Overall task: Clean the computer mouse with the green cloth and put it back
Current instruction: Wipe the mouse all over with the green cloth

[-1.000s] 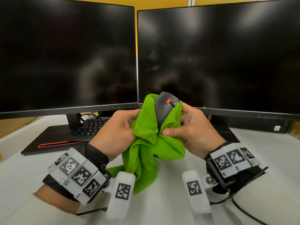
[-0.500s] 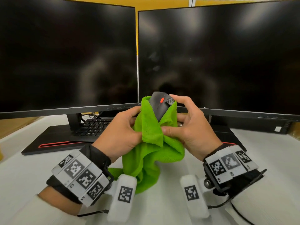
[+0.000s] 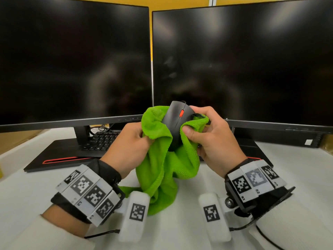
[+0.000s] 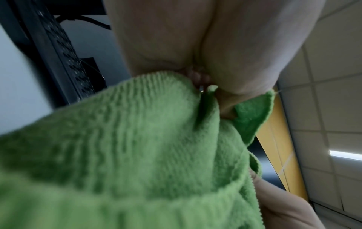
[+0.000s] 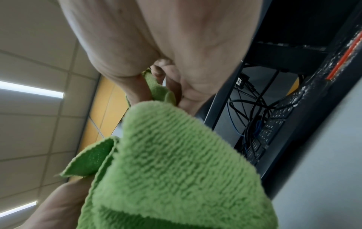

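A black computer mouse (image 3: 177,121) with a red scroll wheel is held upright above the desk, wrapped in a green cloth (image 3: 162,170). My left hand (image 3: 131,143) grips the cloth's left fold against the mouse. On the other side my right hand (image 3: 207,134) curls round the mouse through the cloth, thumb on its front. Both wrist views are filled by the green cloth (image 4: 127,147) (image 5: 176,170) under the palms, and the mouse is hidden there. The cloth's tail hangs down to the white desk.
Two dark monitors (image 3: 75,60) (image 3: 243,60) stand close behind the hands. A black keyboard (image 3: 100,139) sits on a black stand (image 3: 59,157) with a red stripe under the left monitor. Cables (image 5: 246,108) hang behind. White desk (image 3: 297,168) spreads on both sides.
The mouse has turned in my hands so its top and red wheel face me more, and it has risen a little. The cloth has slid down its sides.
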`<state>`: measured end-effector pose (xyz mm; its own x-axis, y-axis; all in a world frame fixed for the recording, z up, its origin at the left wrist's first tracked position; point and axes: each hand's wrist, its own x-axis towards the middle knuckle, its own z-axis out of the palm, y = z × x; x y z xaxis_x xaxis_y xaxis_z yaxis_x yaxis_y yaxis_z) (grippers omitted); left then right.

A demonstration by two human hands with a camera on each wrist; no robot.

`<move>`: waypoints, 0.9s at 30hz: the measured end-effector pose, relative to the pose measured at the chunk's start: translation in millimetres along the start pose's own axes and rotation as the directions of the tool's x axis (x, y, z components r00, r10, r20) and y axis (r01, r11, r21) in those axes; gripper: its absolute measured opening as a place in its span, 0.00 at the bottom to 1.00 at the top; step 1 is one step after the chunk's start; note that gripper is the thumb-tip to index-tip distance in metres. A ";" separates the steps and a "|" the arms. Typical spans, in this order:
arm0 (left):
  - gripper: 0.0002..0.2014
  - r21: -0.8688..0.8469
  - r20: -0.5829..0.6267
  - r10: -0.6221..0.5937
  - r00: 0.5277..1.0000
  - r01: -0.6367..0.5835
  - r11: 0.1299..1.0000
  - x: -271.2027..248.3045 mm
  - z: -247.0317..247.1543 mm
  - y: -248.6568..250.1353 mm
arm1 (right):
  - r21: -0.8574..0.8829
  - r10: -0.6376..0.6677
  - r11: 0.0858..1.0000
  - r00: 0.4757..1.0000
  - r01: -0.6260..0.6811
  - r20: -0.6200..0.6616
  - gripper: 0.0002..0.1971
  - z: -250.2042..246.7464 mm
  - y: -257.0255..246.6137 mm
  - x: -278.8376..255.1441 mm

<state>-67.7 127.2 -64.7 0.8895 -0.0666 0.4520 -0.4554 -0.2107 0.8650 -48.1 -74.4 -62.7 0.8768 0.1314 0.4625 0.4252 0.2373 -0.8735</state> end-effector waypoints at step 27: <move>0.08 -0.178 0.210 0.062 0.976 -0.025 0.984 1.0 -9.4 -4.4 | 0.119 0.155 0.980 0.986 -0.160 0.055 0.18 -12.4 -16.1 1.3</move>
<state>-65.2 137.2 -66.1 0.8474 -0.2826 0.4494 -0.4765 -0.0318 0.8786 -51.0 -90.0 -49.9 0.9183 0.2194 0.3295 0.2492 0.3262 -0.9118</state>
